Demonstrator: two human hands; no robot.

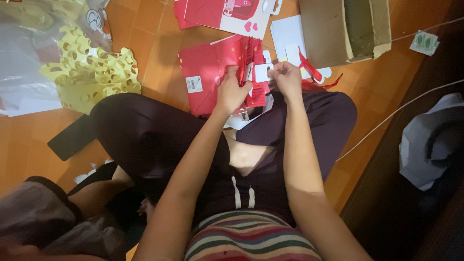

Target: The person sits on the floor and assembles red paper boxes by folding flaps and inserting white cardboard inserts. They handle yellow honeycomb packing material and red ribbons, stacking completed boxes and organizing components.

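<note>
Left hand [231, 92] grips red cardboard stack [217, 77] edge-up; right hand [287, 77] pinches white tab [262, 72].

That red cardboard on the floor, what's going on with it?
A person sits cross-legged on an orange tiled floor. Their left hand presses on a stack of flat red cardboard cutouts resting against the knees, while the right hand pinches a small white tab at the stack's edge. Yellow cutouts lie to one side, a brown box beyond.
</note>
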